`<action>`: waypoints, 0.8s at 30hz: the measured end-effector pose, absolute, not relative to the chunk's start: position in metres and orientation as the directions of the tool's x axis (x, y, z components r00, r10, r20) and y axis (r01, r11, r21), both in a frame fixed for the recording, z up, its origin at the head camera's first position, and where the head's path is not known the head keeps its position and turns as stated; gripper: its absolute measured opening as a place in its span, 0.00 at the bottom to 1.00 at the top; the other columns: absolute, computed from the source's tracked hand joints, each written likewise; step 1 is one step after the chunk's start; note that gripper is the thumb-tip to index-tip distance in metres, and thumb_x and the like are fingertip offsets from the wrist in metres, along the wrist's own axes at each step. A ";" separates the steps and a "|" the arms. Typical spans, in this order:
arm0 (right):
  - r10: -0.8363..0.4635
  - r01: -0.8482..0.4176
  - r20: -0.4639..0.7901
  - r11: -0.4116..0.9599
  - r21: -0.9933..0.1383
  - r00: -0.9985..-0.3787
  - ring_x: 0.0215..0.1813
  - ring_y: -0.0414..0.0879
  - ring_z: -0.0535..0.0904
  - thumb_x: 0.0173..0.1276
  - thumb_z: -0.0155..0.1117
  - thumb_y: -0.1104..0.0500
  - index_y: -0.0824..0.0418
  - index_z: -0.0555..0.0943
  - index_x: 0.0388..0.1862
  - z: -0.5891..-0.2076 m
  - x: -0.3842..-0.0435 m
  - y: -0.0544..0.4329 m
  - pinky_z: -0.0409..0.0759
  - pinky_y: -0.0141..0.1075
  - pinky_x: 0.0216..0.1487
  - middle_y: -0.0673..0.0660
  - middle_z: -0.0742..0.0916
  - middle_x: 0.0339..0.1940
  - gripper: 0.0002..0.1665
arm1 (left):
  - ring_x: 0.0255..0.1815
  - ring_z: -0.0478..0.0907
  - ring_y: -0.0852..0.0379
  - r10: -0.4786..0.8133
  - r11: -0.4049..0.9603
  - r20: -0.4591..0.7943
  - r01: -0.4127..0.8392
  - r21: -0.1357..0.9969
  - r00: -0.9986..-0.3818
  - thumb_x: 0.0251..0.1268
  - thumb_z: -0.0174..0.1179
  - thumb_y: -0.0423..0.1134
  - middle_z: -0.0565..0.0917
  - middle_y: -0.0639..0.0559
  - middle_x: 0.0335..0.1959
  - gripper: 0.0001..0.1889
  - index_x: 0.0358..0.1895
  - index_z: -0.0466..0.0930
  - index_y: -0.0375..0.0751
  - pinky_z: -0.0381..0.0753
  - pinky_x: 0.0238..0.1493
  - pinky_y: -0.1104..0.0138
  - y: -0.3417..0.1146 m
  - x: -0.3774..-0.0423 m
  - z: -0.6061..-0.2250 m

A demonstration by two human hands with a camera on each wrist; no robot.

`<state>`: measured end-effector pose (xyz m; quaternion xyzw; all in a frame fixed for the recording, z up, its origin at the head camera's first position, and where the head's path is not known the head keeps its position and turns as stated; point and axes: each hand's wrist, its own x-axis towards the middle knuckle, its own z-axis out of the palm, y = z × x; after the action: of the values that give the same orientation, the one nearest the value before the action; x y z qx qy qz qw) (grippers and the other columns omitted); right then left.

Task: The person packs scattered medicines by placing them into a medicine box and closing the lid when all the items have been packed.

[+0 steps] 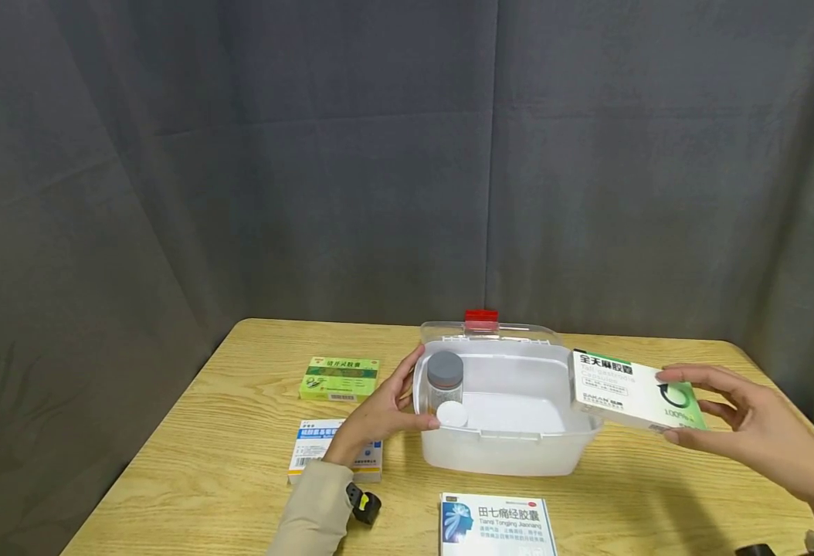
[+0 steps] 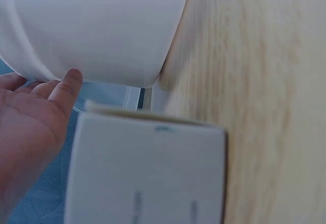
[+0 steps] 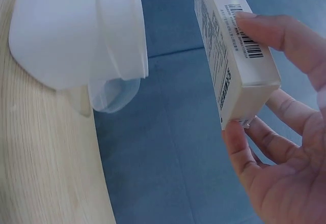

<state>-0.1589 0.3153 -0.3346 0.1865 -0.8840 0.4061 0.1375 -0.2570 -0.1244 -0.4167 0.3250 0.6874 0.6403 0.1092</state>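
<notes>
A white translucent plastic box (image 1: 511,452) stands on the table, its clear lid tipped back behind it. My left hand (image 1: 382,405) holds its left side, the thumb by the near corner and the fingers along the rim; the left wrist view shows the fingers (image 2: 66,89) against the wall. Inside at the left are a grey-capped bottle (image 1: 445,371) and a white round cap or lid (image 1: 452,415). My right hand (image 1: 747,421) pinches a white and green medicine box (image 1: 622,390) above the table, its left end at the plastic box's right rim. In the right wrist view, the thumb lies on its barcode side.
A green medicine box (image 1: 340,378) lies at the left. Nearer, a white and blue medicine box (image 1: 313,444) is partly covered by my left wrist. Another white medicine box (image 1: 497,525) lies in front of the plastic box. A red latch (image 1: 481,320) sits on the lid; a grey curtain (image 1: 379,193) hangs behind.
</notes>
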 end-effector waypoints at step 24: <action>-0.324 -0.523 0.411 0.513 -0.681 -0.852 0.53 0.39 0.72 0.47 0.81 0.64 0.58 0.79 0.57 -0.326 -0.193 0.263 0.74 0.23 0.46 0.53 0.78 0.58 0.36 | 0.76 0.49 0.54 0.585 -0.036 0.274 0.313 0.949 -0.763 0.50 0.76 0.47 0.50 0.49 0.77 0.59 0.79 0.39 0.51 0.55 0.70 0.58 -0.124 -0.257 -0.417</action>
<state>-0.1933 0.2627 -0.3263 0.2456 -0.8619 0.4280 0.1165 -0.2574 -0.1242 -0.4173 0.3273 0.6861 0.6410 0.1064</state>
